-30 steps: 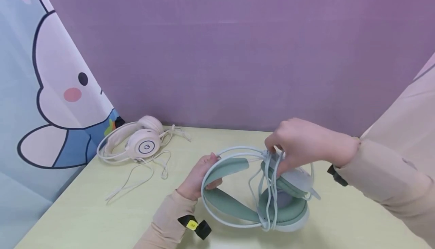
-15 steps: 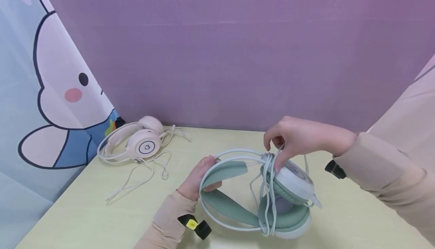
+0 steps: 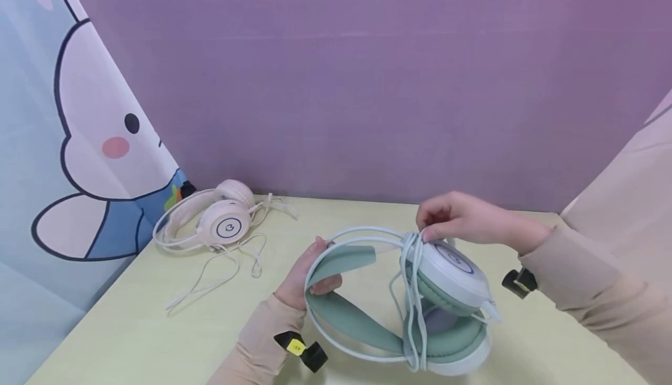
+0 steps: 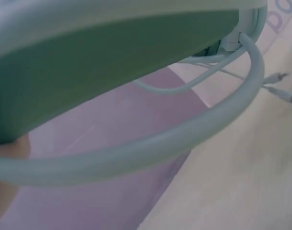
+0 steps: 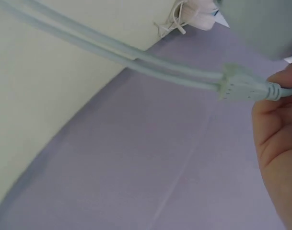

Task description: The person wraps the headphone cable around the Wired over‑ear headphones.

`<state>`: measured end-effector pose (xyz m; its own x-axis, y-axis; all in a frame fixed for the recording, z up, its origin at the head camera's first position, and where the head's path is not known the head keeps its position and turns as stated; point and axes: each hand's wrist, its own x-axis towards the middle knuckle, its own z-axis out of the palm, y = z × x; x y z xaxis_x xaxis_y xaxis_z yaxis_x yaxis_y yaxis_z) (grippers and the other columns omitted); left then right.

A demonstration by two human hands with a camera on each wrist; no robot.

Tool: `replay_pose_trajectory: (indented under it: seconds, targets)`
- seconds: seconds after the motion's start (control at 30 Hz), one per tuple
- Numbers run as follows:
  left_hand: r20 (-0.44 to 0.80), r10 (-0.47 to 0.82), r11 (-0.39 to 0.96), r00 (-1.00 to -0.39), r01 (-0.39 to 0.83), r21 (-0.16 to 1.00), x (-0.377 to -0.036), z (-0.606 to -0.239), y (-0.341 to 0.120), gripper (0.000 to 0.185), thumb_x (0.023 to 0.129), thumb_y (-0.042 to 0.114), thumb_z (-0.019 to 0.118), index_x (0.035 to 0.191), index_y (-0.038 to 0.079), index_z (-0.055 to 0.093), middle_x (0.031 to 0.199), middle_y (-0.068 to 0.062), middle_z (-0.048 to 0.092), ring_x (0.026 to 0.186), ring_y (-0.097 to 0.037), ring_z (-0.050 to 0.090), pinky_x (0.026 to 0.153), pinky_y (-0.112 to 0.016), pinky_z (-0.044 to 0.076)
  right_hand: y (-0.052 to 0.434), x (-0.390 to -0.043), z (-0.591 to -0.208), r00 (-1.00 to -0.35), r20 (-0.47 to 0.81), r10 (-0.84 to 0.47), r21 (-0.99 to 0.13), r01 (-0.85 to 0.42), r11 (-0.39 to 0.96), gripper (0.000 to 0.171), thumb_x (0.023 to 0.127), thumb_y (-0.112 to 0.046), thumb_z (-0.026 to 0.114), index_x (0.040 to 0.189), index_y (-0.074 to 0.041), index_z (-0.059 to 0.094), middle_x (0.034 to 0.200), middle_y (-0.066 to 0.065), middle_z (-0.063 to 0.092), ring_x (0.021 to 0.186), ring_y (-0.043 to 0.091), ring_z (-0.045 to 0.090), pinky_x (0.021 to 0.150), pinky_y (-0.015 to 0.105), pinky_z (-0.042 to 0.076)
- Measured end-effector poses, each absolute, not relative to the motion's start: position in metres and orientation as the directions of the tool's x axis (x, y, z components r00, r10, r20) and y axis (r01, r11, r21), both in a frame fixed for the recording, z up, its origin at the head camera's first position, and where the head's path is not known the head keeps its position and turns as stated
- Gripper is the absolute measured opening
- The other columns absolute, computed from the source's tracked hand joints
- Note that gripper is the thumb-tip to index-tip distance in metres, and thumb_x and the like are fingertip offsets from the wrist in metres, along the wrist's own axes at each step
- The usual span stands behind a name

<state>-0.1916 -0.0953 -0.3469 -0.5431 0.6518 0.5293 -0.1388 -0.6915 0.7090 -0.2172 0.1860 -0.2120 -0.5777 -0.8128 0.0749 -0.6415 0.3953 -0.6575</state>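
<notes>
wall (image 3: 367,81): purple backdrop behind the table; head view shows all of it, both wrist views catch patches only.
curtain (image 3: 63,140): pale blue, cartoon bunny print, far left. Head view only.
table (image 3: 157,338): pale yellow-green top; carries both headsets.
green headset (image 3: 420,303): mint-green and white, near the table's front, centre-right, lower earcup resting on the tabletop, upper earcup (image 3: 454,274) tilted with its white shell facing up. Cable (image 3: 415,303) is wrapped in several loops round the earcups.
pink headset (image 3: 210,221): back left of the table, well apart from the green one, its own cord lying loose in front. Right wrist view catches only a corner of it (image 5: 196,17).
left hand (image 3: 310,277): fingers curled round the green headband, thumb on the padded inside. Left wrist view is filled by the band pad (image 4: 112,62) and one thin frame hoop (image 4: 184,139); a fingertip only just shows at the left edge.
right hand (image 3: 462,221): thumb and fingertips pinch the cable at the top of the upper earcup. Right wrist view adds what head view hides: a moulded cable splitter (image 5: 244,86) where the cord runs on as two parallel strands, just above the fingers (image 5: 280,129).
plugs (image 4: 282,84): two jack ends lying on the table, left wrist view only.
writing: ring-shaped logo on each earcup shell, yellow tag on the left wrist clip (image 3: 296,347); too small to read.
</notes>
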Motion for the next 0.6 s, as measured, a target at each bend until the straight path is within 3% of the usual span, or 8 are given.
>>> replay_pose_trajectory:
  seconds: [0.13,0.3,0.43,0.53,0.6]
  targets:
    - [0.535,0.637,-0.699,-0.555,-0.124,0.704,-0.191,-0.348,-0.096,0.037,0.095,0.048,0.038,0.087,0.023,0.064,0.055,0.016,0.051,0.039,-0.003,0.029,0.038,-0.027,0.008,0.191,-0.217,-0.222,-0.612,0.091,-0.786,-0.681,-0.614,0.399,0.004,0.092,-0.01,0.059,0.092,-0.007,0.063,0.08,-0.004,0.06,0.069,0.008,0.053,0.06,0.023,0.048]
    - [0.572,0.629,-0.727,-0.526,-0.137,0.673,-0.191,-0.344,-0.095,0.04,0.097,0.046,0.034,0.098,0.022,0.066,0.052,0.014,0.048,0.038,-0.006,0.025,0.038,-0.026,0.009,0.193,-0.219,-0.23,-0.644,0.111,-0.757,-0.711,-0.584,0.392,0.01,0.096,-0.009,0.054,0.099,-0.006,0.062,0.089,-0.003,0.062,0.081,0.009,0.057,0.074,0.024,0.052]
    - [0.6,0.62,-0.751,-0.505,-0.162,0.64,-0.191,-0.343,-0.095,0.042,0.098,0.044,0.032,0.103,0.02,0.066,0.05,0.01,0.044,0.037,-0.008,0.022,0.037,-0.023,0.01,0.192,-0.226,-0.247,-0.669,0.122,-0.733,-0.735,-0.557,0.387,0.014,0.099,-0.012,0.047,0.097,-0.01,0.061,0.088,-0.003,0.06,0.081,0.01,0.056,0.074,0.023,0.049]
    - [0.602,0.62,-0.755,-0.504,-0.174,0.632,-0.191,-0.342,-0.094,0.043,0.097,0.045,0.033,0.102,0.02,0.067,0.048,0.01,0.043,0.036,-0.009,0.021,0.036,-0.022,0.011,0.196,-0.226,-0.264,-0.647,0.098,-0.756,-0.895,-0.389,0.217,0.021,0.101,-0.01,0.042,0.101,-0.01,0.063,0.09,-0.004,0.063,0.079,0.005,0.058,0.072,0.019,0.05]
    - [0.597,0.621,-0.756,-0.508,-0.184,0.629,-0.191,-0.342,-0.092,0.043,0.097,0.046,0.032,0.098,0.02,0.067,0.048,0.01,0.044,0.037,-0.009,0.021,0.037,-0.022,0.01,0.199,-0.221,-0.275,-0.579,0.175,-0.796,-0.947,-0.32,0.025,0.029,0.099,-0.001,0.038,0.114,-0.009,0.06,0.102,-0.004,0.066,0.09,0.004,0.06,0.081,0.017,0.05]
